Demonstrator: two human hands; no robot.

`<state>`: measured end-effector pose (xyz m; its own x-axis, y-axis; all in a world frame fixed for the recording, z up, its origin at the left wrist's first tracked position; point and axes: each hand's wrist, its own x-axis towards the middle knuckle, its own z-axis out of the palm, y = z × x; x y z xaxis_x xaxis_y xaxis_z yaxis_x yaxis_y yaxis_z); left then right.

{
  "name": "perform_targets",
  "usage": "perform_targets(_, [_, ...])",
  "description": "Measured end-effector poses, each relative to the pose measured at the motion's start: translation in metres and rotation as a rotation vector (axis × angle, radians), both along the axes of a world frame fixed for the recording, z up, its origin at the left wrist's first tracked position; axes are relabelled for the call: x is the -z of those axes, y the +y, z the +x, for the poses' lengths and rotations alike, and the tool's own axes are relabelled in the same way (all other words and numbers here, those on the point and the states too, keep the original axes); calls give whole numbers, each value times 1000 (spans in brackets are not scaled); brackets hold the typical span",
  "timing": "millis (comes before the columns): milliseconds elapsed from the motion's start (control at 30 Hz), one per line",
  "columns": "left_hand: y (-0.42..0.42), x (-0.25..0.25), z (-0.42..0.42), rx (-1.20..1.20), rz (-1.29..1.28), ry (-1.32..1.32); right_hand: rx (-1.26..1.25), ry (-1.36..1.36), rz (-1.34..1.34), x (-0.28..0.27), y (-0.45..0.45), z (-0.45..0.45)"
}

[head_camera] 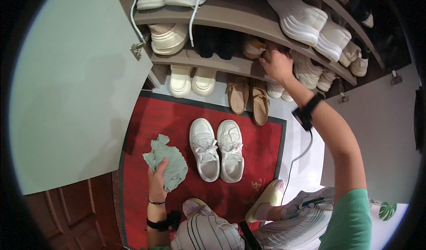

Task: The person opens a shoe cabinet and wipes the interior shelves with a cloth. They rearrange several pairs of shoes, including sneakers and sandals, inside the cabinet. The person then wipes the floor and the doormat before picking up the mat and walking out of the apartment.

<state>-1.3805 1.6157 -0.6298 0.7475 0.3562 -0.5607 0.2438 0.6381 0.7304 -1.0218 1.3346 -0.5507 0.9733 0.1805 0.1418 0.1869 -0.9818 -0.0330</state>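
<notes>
My left hand [157, 180] holds a crumpled pale green cloth [169, 163] above the red mat [263, 140]. My right hand [279, 63] reaches into the middle shelf of a shoe cabinet, its fingers at a brownish shoe [253, 48] there; the fingertips are partly hidden in shadow, so a hold cannot be told. A pair of white lace-up sneakers, the left one [203, 150] and the right one [230, 151], stands side by side on the mat, toes towards the cabinet.
Cream clogs [180, 81] and tan buckled sandals [238, 96] stand below the lowest shelf board [206, 59]. Several white shoes fill the shelves, with a white lace [194, 20] hanging down. Cabinet doors stand open at left [73, 93] and right [372, 130]. A cable [293, 160] runs from my right wrist.
</notes>
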Motion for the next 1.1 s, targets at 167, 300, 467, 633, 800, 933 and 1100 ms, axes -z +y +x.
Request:
perform_targets(167, [-4,3,-10,8,0,61,32,51,-59,24,1,43])
perform_targets(300, [-1,6,-17,-7,19,49,61,-79,48,20,15,22])
perform_targets(467, [-8,1,-16,-2,14,8,-71,-16,403,9,-44,17])
perform_targets(633, [-5,7,-15,-37,91,8,-169,-147,190,-6,-90,1])
perform_targets(800, [-2,19,-19,-79,49,58,-414,27,537,-11,-119,-22])
perform_targets(933, [-1,21,-20,-73,-28,117,-353,211,655,-18,-99,-44])
perform_targets(1100, [-5,14,-13,-81,-63,77,-280,87,653,-9,-65,-31])
